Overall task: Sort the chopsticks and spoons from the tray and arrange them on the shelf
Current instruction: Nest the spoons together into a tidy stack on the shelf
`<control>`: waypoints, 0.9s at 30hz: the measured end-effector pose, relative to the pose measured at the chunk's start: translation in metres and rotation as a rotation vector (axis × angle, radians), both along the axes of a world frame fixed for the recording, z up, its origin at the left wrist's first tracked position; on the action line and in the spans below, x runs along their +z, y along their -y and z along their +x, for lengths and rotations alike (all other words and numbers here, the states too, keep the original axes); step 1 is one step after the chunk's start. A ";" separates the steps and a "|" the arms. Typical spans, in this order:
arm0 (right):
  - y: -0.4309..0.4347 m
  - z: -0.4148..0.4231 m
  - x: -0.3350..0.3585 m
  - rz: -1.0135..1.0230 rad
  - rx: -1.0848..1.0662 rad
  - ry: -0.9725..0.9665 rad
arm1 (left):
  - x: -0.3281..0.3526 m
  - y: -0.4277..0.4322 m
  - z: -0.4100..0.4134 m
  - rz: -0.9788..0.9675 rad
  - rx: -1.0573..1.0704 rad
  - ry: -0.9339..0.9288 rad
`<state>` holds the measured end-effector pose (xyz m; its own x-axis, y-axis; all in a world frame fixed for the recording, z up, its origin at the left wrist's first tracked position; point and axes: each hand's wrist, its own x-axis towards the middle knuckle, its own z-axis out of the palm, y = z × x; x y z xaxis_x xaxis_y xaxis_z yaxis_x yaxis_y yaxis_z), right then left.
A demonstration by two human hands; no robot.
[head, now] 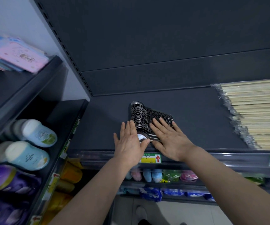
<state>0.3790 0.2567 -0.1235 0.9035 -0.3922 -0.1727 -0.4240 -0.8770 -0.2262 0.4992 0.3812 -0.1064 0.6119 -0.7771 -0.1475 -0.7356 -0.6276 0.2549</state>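
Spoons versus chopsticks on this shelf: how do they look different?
The spoons are shiny metal; the chopsticks are pale, wood-coloured. The spoons form a small nested row centrally; the chopsticks fill a far bigger stack at the right. The chopsticks sit in clear wrap; the spoons look bare. Both lie on one shelf.
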 end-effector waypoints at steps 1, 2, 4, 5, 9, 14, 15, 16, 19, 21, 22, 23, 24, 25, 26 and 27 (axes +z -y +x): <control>-0.001 -0.001 0.001 -0.001 0.001 -0.003 | 0.000 -0.001 0.000 0.002 0.000 0.003; -0.001 -0.002 0.000 -0.003 0.001 -0.006 | 0.000 -0.001 -0.001 0.007 -0.001 0.007; -0.002 -0.002 0.000 -0.007 0.003 -0.004 | -0.001 -0.003 -0.002 0.016 0.000 0.018; -0.003 -0.003 0.000 -0.009 0.005 0.000 | -0.002 -0.003 -0.003 0.019 0.000 0.025; -0.005 -0.005 0.000 -0.004 0.005 0.004 | -0.002 -0.004 -0.007 0.034 -0.002 0.042; -0.007 -0.008 0.001 -0.013 0.012 0.012 | 0.000 -0.006 -0.010 0.062 -0.001 0.049; -0.008 -0.009 0.001 -0.013 0.012 0.010 | 0.001 -0.006 -0.011 0.062 -0.001 0.050; -0.008 -0.009 0.002 -0.014 0.014 0.009 | 0.001 -0.006 -0.012 0.061 -0.001 0.053; -0.009 -0.011 0.001 -0.013 0.014 0.019 | 0.001 -0.009 -0.014 0.067 0.003 0.052; -0.010 -0.012 0.000 -0.019 0.013 0.017 | 0.002 -0.009 -0.016 0.083 0.005 0.041; -0.010 -0.012 -0.001 -0.026 0.016 0.017 | 0.002 -0.009 -0.018 0.090 0.005 0.039; -0.010 -0.012 -0.001 -0.031 0.018 0.021 | 0.002 -0.010 -0.018 0.096 0.005 0.041; -0.011 -0.011 -0.001 -0.031 0.020 0.024 | 0.003 -0.010 -0.019 0.101 0.007 0.043; -0.011 -0.011 -0.001 -0.030 0.019 0.025 | 0.003 -0.010 -0.019 0.105 0.008 0.045; -0.011 -0.011 -0.001 -0.028 0.018 0.026 | 0.004 -0.010 -0.019 0.108 0.009 0.046; -0.012 -0.011 -0.001 -0.027 0.018 0.026 | 0.004 -0.010 -0.019 0.105 0.010 0.046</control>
<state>0.3677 0.2685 -0.1243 0.9145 -0.3801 -0.1389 -0.4024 -0.8903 -0.2130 0.4798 0.3913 -0.1020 0.6275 -0.7527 -0.1993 -0.7387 -0.6564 0.1531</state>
